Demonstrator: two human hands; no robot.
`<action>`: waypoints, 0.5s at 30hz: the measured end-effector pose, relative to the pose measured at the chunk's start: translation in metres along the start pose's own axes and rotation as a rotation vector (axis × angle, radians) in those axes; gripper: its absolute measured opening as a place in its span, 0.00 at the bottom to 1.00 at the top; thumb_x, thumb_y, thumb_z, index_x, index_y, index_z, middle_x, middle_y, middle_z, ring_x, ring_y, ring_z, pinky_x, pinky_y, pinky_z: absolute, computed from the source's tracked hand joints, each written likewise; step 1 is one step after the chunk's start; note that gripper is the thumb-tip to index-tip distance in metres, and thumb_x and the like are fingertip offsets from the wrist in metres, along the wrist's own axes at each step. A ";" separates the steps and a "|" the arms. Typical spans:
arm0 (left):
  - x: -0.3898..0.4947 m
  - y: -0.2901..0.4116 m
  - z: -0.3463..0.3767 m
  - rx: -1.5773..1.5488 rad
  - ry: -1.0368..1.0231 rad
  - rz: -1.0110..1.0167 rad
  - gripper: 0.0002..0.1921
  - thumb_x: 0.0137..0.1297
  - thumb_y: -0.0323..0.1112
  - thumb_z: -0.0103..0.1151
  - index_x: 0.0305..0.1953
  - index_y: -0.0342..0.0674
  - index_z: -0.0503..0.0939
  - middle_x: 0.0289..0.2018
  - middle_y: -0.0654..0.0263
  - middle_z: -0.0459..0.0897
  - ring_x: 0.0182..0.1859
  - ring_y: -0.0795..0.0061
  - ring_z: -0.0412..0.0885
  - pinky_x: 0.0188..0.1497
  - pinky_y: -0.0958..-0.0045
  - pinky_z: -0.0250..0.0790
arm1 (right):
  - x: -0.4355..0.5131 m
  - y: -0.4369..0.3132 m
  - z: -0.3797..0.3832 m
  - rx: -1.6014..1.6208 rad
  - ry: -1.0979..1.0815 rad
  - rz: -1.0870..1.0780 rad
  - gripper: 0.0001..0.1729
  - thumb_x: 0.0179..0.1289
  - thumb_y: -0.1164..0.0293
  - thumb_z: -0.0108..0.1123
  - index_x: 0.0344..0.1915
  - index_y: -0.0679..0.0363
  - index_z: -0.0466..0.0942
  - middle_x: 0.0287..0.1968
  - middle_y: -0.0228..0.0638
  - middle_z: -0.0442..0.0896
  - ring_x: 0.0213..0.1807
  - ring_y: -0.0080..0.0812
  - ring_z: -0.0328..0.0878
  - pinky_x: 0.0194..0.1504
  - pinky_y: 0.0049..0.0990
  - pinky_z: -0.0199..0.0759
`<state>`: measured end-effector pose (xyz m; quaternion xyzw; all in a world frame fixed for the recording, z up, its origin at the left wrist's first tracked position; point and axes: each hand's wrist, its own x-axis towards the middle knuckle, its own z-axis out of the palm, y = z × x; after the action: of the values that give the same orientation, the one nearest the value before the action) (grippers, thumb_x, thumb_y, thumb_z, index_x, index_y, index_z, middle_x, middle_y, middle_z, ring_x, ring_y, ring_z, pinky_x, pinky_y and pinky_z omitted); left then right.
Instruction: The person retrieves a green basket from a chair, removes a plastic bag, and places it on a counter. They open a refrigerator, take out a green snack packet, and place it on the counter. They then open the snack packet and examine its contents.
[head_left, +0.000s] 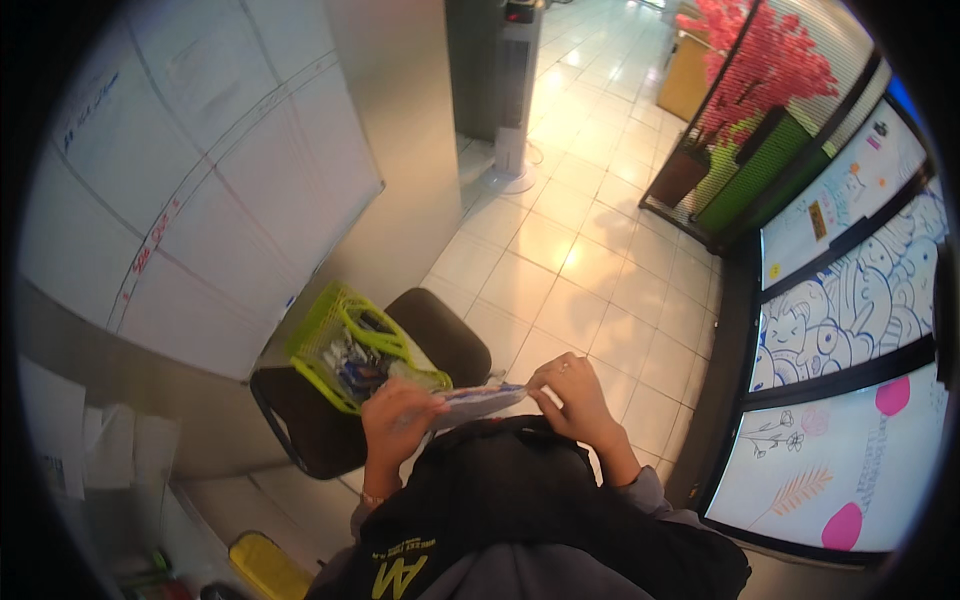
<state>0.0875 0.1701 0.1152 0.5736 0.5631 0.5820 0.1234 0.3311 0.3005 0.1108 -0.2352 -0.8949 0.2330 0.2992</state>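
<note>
Between my two hands, a flat white packet or folded sheet (486, 402) with coloured markings along its top edge is stretched out in front of my black apron. My left hand (397, 420) pinches one end with thumb and fingers. The other end is pinched by my right hand (571, 394), which wears a ring. Just beyond my left hand, a lime-green plastic basket (315, 341) full of small packaged items rests on a dark chair. What exactly the white item is, I cannot tell.
Dark chair seats (442, 337) stand at the left by a whiteboard (247, 180). A white tower fan (514, 105) is on the tiled floor ahead. Decorated panels (844, 322) line the right, near a pink artificial tree (765, 67). A yellow pouch (266, 562) lies at the lower left.
</note>
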 end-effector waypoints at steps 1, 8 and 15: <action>-0.001 -0.002 0.000 0.008 0.009 0.019 0.10 0.42 0.21 0.74 0.28 0.39 0.85 0.26 0.64 0.82 0.30 0.70 0.79 0.35 0.72 0.70 | 0.001 -0.002 -0.001 0.013 0.006 0.011 0.06 0.56 0.74 0.64 0.35 0.54 0.78 0.36 0.29 0.80 0.40 0.37 0.73 0.42 0.34 0.61; -0.009 0.009 0.004 -0.010 0.024 0.001 0.10 0.42 0.22 0.74 0.29 0.39 0.86 0.25 0.65 0.81 0.29 0.70 0.78 0.32 0.70 0.69 | -0.013 0.007 0.001 0.007 0.007 0.010 0.09 0.53 0.75 0.67 0.35 0.55 0.78 0.37 0.30 0.81 0.42 0.38 0.74 0.44 0.35 0.62; -0.034 0.004 0.022 -0.058 0.009 -0.006 0.11 0.47 0.28 0.75 0.34 0.42 0.87 0.26 0.66 0.81 0.30 0.68 0.77 0.32 0.70 0.67 | 0.011 -0.004 0.016 0.155 -0.183 -0.197 0.10 0.50 0.74 0.68 0.34 0.54 0.79 0.33 0.28 0.82 0.36 0.35 0.76 0.40 0.34 0.63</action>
<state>0.1176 0.1537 0.0938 0.5654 0.5482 0.6004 0.1389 0.3120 0.2990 0.1060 -0.1004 -0.9165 0.2913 0.2551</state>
